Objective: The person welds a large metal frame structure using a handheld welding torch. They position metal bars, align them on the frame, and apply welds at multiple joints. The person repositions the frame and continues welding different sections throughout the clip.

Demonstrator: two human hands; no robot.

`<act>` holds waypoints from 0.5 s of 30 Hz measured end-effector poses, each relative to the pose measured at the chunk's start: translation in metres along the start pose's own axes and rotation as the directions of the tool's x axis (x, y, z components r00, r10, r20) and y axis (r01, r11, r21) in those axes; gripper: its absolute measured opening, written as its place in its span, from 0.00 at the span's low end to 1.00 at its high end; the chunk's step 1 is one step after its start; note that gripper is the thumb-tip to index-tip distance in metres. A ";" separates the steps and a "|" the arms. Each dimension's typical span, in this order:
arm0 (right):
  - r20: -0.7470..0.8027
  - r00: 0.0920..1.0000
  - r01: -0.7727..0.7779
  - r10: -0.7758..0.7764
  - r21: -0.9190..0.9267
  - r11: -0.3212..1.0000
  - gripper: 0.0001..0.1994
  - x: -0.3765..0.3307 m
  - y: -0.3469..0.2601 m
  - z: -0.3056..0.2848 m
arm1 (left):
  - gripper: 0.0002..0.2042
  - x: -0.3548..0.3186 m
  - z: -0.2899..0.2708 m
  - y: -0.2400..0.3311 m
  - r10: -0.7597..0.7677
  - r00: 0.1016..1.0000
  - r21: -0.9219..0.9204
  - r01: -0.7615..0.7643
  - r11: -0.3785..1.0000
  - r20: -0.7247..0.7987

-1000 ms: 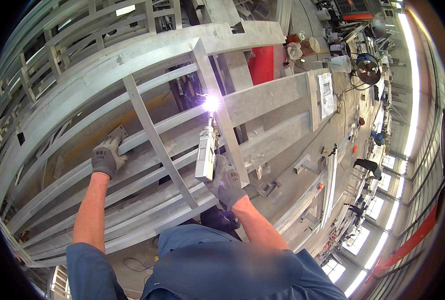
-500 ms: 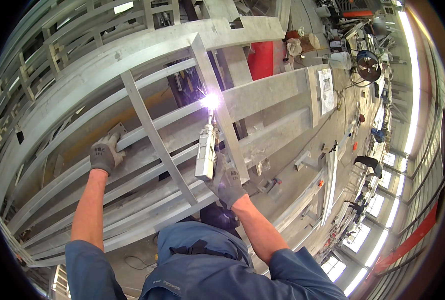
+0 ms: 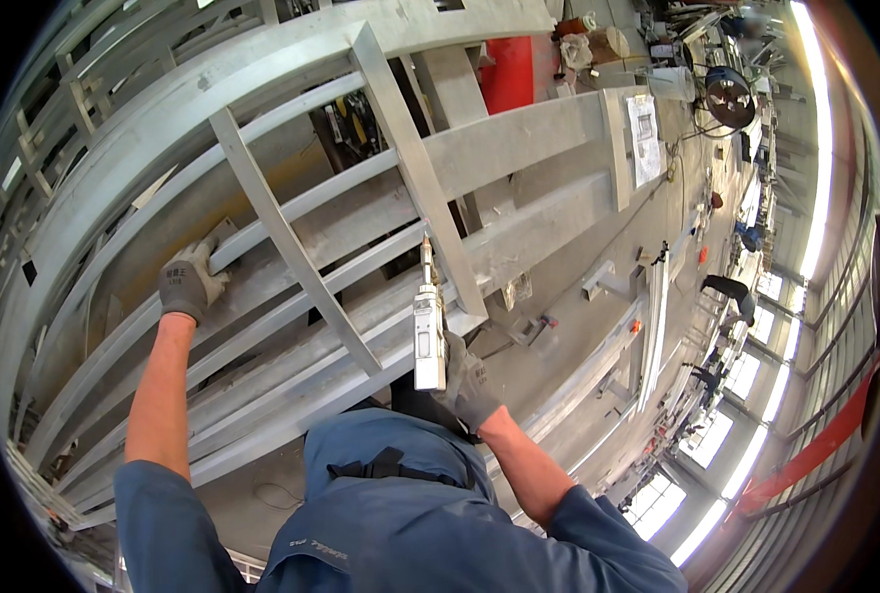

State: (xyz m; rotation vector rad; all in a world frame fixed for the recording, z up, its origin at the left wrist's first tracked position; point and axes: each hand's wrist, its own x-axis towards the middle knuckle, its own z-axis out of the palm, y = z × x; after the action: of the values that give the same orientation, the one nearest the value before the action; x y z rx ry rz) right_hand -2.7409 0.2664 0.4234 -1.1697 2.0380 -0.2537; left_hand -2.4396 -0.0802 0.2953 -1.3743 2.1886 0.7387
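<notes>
A large frame of silver-grey metal bars (image 3: 287,237) lies in front of me. My left hand (image 3: 191,282), in a grey glove, is closed around one of its long bars (image 3: 336,198), left of a crossbar. In my gloved right hand (image 3: 472,385) is a pale, boxy handheld welding gun (image 3: 429,341), gripped from its right side. The gun's narrow tip points away from me. It is at the joint where a long rail meets the right crossbar (image 3: 410,148); whether it touches cannot be told. No arc glows there. The gun partly hides my right fingers.
Past the frame's right end hangs a white paper sheet (image 3: 644,141). A round fan (image 3: 729,97) and a red panel (image 3: 508,74) are farther off. Metal profiles (image 3: 654,326) lie on the floor to the right, with people (image 3: 728,289) beyond. More framework (image 3: 54,119) stands at the left.
The bright welding arc has gone out. My right hand has drawn the gun nearer to me, from one rail's joint to a nearer one. My left hand still holds its bar.
</notes>
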 end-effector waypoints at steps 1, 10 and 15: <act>-0.039 0.999 0.015 -0.015 0.007 1.000 0.36 -0.001 -0.001 0.000 | 0.32 0.001 0.000 0.000 -0.009 1.000 0.006 0.009 1.000 0.002; -0.031 0.999 0.020 -0.021 -0.016 1.000 0.36 0.007 -0.002 -0.003 | 0.31 0.001 0.004 -0.002 -0.019 1.000 -0.003 0.019 1.000 -0.013; 0.017 0.999 -0.045 0.045 0.004 0.999 0.36 0.010 0.009 0.002 | 0.31 0.000 0.005 -0.001 -0.019 0.999 -0.006 0.019 1.000 -0.031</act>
State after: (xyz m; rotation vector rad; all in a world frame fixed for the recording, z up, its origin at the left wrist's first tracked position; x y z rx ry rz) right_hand -2.7485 0.2641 0.4120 -1.1179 2.0455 -0.2251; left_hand -2.4381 -0.0776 0.2911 -1.4163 2.1955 0.7224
